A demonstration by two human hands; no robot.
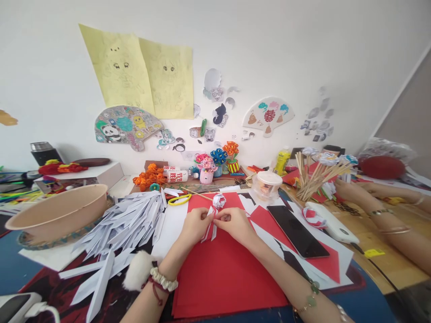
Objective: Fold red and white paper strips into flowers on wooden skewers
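Note:
My left hand (194, 225) and my right hand (235, 225) meet over a stack of red paper (229, 278). Between their pinched fingertips is a small folded paper strip (209, 231), white with some red, its ends hanging down below the fingers. Just beyond my fingertips lies a white paper flower (219, 200) with a thin wooden stick (200, 194) reaching left from it. To the left spreads a big heap of folded white paper strips (126, 220), with larger folded strips (101, 280) nearer me.
A tan oval basin (57, 215) stands at the left. On the right lie a black phone (296, 231), a white power bank (333, 222) with a cable, and a bundle of sticks with paper flowers (310, 179). Another person's arms (380, 211) reach in there. Yellow-handled scissors (179, 200) lie ahead.

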